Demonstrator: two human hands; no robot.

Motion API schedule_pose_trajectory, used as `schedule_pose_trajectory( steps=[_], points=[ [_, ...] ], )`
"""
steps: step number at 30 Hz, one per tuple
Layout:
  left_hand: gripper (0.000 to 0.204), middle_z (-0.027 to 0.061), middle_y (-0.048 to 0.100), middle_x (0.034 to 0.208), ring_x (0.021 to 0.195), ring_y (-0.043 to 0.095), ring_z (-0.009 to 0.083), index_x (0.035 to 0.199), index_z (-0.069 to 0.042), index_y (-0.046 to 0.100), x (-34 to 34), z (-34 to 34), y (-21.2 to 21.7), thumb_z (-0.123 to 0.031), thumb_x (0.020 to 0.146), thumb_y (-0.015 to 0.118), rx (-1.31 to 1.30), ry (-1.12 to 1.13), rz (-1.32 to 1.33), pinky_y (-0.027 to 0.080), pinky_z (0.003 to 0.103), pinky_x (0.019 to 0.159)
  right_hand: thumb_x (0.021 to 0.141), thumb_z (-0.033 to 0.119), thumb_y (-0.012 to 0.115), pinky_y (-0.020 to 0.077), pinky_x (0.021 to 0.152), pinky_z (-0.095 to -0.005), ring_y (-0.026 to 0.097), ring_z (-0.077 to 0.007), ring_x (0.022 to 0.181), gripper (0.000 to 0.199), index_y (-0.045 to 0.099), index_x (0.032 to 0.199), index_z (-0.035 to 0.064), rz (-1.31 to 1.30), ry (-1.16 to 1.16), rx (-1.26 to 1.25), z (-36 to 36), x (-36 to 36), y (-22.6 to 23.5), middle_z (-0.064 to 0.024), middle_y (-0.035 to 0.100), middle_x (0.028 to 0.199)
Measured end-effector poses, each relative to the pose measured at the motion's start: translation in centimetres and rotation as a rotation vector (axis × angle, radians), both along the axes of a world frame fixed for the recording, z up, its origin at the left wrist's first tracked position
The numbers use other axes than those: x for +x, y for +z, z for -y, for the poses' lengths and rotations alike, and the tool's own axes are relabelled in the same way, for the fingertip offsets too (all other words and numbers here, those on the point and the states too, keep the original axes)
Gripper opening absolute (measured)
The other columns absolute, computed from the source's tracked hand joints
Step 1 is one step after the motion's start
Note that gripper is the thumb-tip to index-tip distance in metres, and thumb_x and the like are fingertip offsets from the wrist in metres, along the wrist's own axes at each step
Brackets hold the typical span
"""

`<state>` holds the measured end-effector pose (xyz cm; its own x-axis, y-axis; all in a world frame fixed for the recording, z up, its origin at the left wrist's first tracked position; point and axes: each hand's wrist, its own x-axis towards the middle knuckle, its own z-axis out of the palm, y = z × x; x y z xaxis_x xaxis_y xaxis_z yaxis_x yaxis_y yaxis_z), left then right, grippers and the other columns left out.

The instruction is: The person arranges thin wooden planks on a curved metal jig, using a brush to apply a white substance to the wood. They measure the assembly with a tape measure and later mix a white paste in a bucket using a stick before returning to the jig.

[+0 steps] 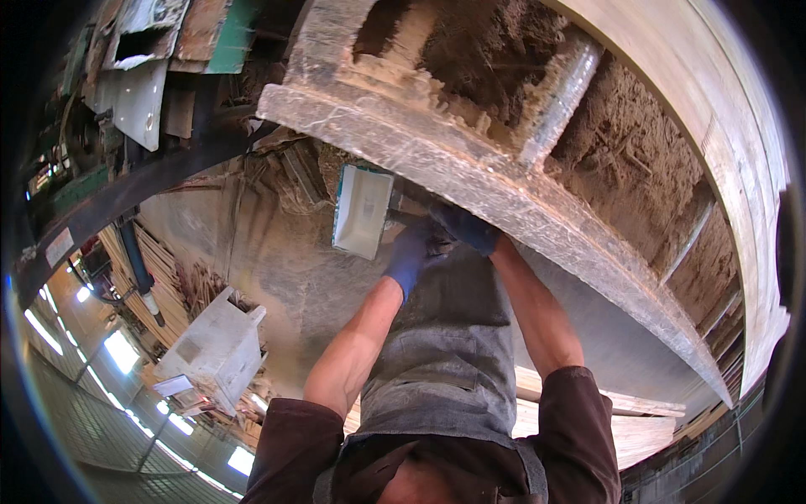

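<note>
Both my hands wear blue gloves and meet in front of my grey apron [445, 336], close under the edge of a dusty machine frame [470, 181]. My left hand [408, 254] is closed, its fingers turned toward a small dark patch between the hands. My right hand [468, 228] lies in the frame's shadow with its fingers curled in toward the left one. What they hold is too dark and small to name. Just left of my hands is a white rectangular tub [363, 212] with a blue-green rim, its open side toward me.
Sawdust fills the machine's bays between metal crossbars [561, 97]. A long curved-looking board [697, 76] runs along the far right. At lower left stands a pale box-like stand [214, 349], near stacked wood strips [155, 269]. More boards [642, 428] lie behind my right elbow.
</note>
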<state>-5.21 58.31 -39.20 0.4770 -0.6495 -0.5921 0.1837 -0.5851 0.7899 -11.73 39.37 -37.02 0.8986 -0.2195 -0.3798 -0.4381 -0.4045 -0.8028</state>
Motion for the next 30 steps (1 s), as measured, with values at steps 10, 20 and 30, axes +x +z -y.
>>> schedule_pose_trajectory(
  steps=[10, 20, 30],
  points=[
    [0.034, 0.0083, 0.072, 0.093, 0.075, 0.069, 0.0159, 0.108, -0.002, 0.066, -0.9, -0.1, 1.4, -0.028, 0.103, 0.045, 0.211, -0.002, 0.2, 0.057, 0.029, 0.066, 0.095, 0.024, 0.062, 0.0516, 0.078, -0.0371, 0.065, -0.0257, 0.078, 0.031, 0.065, 0.118, 0.0041, -0.088, -0.057, 0.307, 2.0, 1.0, 12.4, -0.015, 0.071, 0.093],
    [0.034, 0.0109, 0.066, 0.11, 0.09, 0.068, 0.0199, 0.122, -0.005, 0.057, -1.8, -4.1, 9.3, -0.03, 0.099, 0.056, 0.101, 0.301, -0.717, 0.058, 0.033, 0.071, 0.091, 0.019, 0.061, 0.0527, 0.081, -0.043, 0.065, -0.0377, 0.094, 0.03, 0.065, 0.118, 0.0085, 0.104, 0.084, -0.258, -4.9, 3.0, 19.4, -0.018, 0.067, 0.107],
    [0.043, 0.015, 0.068, 0.113, 0.087, 0.071, 0.0273, 0.134, -0.008, 0.05, 2.3, -34.2, 10.7, -0.035, 0.102, 0.045, 0.019, 0.67, -0.72, 0.057, 0.038, 0.076, 0.09, 0.027, 0.059, 0.0538, 0.079, -0.0475, 0.065, -0.0387, 0.091, 0.029, 0.065, 0.117, 0.0164, 0.087, -0.07, -0.435, -20.0, 1.5, 15.1, -0.0167, 0.068, 0.106]
  ],
)
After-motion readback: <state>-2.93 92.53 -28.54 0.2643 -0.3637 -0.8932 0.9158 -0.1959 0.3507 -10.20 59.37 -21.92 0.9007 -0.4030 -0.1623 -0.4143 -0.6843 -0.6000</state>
